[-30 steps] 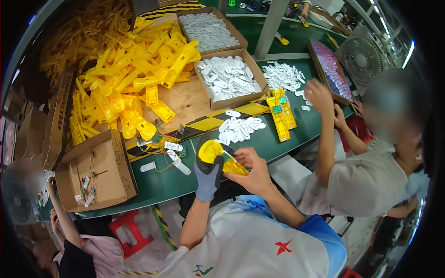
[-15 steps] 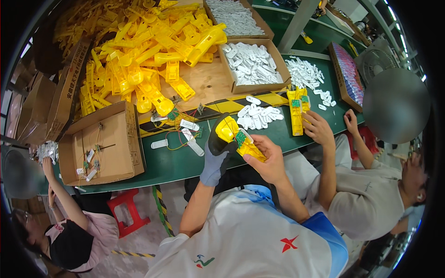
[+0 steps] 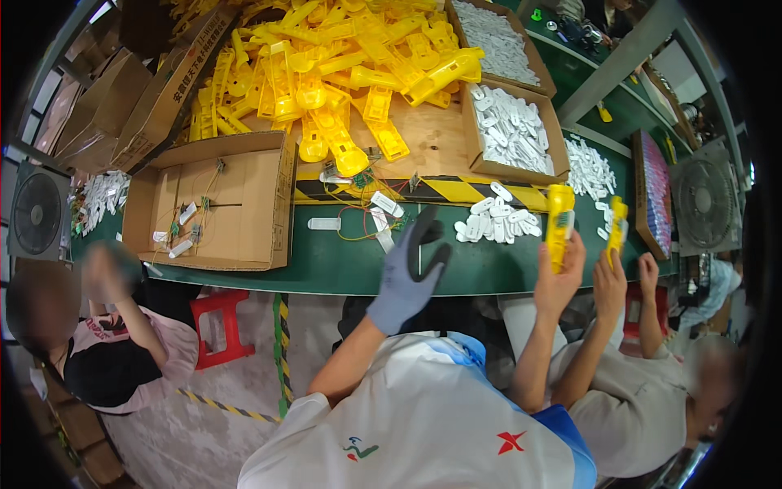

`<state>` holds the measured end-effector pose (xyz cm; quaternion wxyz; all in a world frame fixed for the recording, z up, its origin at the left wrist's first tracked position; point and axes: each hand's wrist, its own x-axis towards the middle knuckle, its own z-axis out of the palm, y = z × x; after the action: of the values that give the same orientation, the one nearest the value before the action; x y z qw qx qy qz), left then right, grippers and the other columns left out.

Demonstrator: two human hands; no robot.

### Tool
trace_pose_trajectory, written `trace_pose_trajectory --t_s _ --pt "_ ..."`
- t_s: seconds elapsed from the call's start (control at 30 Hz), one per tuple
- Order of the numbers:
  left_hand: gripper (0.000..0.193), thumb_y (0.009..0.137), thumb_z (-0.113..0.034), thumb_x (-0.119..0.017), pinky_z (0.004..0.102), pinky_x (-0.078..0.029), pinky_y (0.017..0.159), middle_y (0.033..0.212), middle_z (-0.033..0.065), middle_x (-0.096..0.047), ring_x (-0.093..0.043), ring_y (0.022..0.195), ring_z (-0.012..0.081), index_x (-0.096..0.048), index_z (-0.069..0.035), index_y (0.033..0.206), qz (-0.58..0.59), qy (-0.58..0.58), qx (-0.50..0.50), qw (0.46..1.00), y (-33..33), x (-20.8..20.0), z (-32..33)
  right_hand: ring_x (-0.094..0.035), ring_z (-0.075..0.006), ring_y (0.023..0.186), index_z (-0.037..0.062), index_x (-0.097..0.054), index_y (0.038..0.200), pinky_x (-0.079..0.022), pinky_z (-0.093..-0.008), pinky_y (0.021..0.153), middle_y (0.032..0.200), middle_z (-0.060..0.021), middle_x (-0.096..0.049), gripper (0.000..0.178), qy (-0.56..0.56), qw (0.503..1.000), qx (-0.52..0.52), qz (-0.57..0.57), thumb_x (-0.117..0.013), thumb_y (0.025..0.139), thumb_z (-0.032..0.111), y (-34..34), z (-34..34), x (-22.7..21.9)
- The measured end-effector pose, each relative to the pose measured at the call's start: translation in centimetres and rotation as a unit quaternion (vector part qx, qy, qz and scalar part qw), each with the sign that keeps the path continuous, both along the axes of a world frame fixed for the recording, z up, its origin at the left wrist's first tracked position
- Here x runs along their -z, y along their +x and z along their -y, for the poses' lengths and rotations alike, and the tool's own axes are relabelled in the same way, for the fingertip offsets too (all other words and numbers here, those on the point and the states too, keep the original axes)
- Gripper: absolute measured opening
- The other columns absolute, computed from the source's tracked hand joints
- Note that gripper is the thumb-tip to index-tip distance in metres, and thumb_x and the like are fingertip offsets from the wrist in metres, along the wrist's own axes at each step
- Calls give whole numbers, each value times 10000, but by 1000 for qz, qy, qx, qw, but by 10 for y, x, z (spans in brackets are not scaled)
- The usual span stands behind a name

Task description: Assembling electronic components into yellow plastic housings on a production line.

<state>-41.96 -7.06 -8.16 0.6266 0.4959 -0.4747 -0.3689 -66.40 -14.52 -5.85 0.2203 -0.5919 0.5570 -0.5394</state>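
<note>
My right hand is closed around a yellow plastic housing, held upright off to the right above the green table. My left hand, in a grey-blue glove with black fingers, holds nothing; its fingers are spread over the table's near part. Closest to it lie white oblong parts joined by thin wires to small green circuit boards. A heap of white oval pieces lies between my two hands. Just right of my right hand, a co-worker's hand grips another yellow housing.
Many yellow housings are piled at the back. A cardboard box with wired parts stands on the left. Another box holds white pieces. A striped barrier strip crosses the table. Co-workers sit on both sides.
My left hand has let go of the yellow housing and opened. My right hand has carried it to the right. The co-worker has lifted another housing. The view has shifted.
</note>
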Motion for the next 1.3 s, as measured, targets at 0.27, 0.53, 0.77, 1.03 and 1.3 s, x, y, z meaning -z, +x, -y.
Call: trace_pose_trajectory --t_s 0.27,0.53,0.77,1.03,1.3 --pt "494 865 -362 -654 425 -505 797 1065 182 -636 -631 957 342 -545 -23 1207 454 134 -342 812 103 -43 73 -666 -203 957 -25 -548 1264 -497 -316 825 1089 -135 -692 488 56 945 194 -259 -708 859 197 -107 82 12" --pt "933 730 -436 -754 419 -523 857 1260 229 -528 -622 1033 362 -309 -57 1456 533 353 -242 730 120 -55 101 -645 -238 1009 -2 -599 1233 -468 -330 905 1084 -154 -680 452 7 942 223 -252 -693 880 265 -132 87 43" --pt "620 686 -1 -747 358 -523 856 1145 164 -597 -641 960 326 -547 -26 1272 498 90 -280 816 125 -116 36 -624 -275 989 40 -670 1076 -471 -351 899 1056 -127 -668 261 -85 960 -227 -140 -705 824 100 75 34 -44" --pt "409 726 149 -593 313 -517 884 1057 144 -668 -653 972 209 -607 69 1126 80 -36 -221 971 126 -121 -82 -623 -318 905 60 -689 927 -496 -428 781 922 -122 -664 152 -65 840 -481 -242 -649 816 156 186 70 -33" --pt "405 846 -14 -682 282 -487 921 1139 70 -632 -605 1015 134 -557 3 1231 -182 225 44 956 5 12 -136 -631 -301 891 59 -704 899 -497 -408 785 900 -121 -664 205 -29 732 -580 -357 -701 784 229 264 53 -43"
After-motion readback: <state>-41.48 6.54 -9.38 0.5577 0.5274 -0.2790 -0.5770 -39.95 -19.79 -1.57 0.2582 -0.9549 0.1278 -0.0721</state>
